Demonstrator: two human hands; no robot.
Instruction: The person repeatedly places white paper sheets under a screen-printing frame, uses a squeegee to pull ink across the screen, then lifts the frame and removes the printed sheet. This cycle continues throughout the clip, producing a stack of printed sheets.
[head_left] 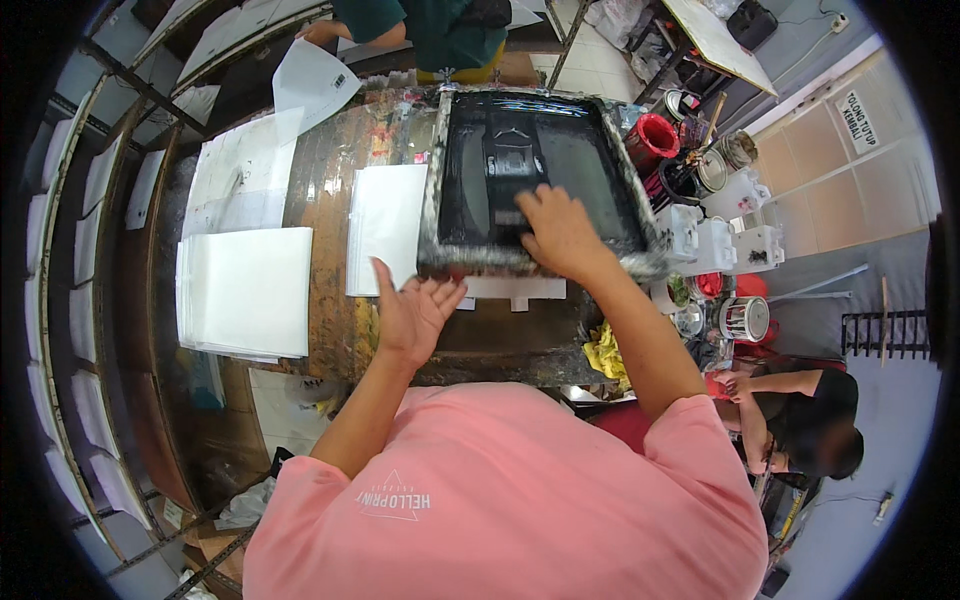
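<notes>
A screen-printing frame (430, 215) with ink-smeared pale edges lies on the worktable, its mesh coated in glossy black. Over the near part of the mesh is my right hand (562, 232), thumb and fingers apart, slightly blurred; nothing shows between them. A dark shape (513, 158) sits on the mesh just beyond its fingertips; its kind is unclear. My left hand (415, 312) is open, palm up, with fingertips close to the frame's blurred near edge. White sheets (388, 222) lie partly under the frame's left side, and more pale paper pokes out below its near edge.
Left on the wooden table (330, 240) is a stack of white sheets (246, 290). Ink tubs, including a red one (652, 138), and white jugs (715, 243) crowd the right side, near a yellow cloth (604, 352). One person holds a sheet (313, 82) opposite; another sits right.
</notes>
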